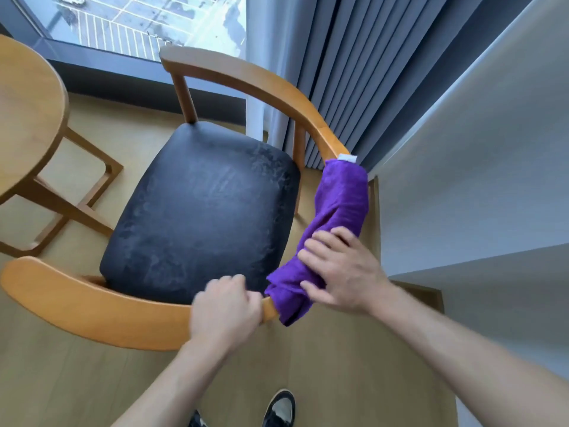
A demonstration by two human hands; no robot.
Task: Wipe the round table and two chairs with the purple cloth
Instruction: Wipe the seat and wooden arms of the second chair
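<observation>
- While the left hand [226, 306] was clamped in a fist round the curved wooden rail of the chair [92, 306], the right hand [335, 269] lay flat, fingers spread, pressing the purple cloth [338, 204] onto that same rail — a steadying grip on one side, the working palm on the other.
- To do this stroke well, by my judgement, the right hand needed to keep the cloth wrapped right round the rail and slide it along the curve, so the top, the inner face and the underside all got wiped in one pass.
- Firm pressure was wanted, yet with the left hand bracing so the chair would not skid on the wooden floor [77, 380].
- Bunched folds could have skipped over the wood; a flatter wrap would have served better, I reckoned.
- As for the cloth itself: a deep violet, soft and towel-like, draped and twisted over the rail from just beside the left hand up towards the curtain [354, 72], with a small white tag [348, 157] showing at its far end.
- It hung slack below the rail near the hands, so it looked limp and easy to reshape.
- Smeary streaks showed on the black padded seat [200, 211].
- Off to the left stood the round counter [27, 124], apart from the chair; its condition I could not judge, and the second chair was out of view.
</observation>
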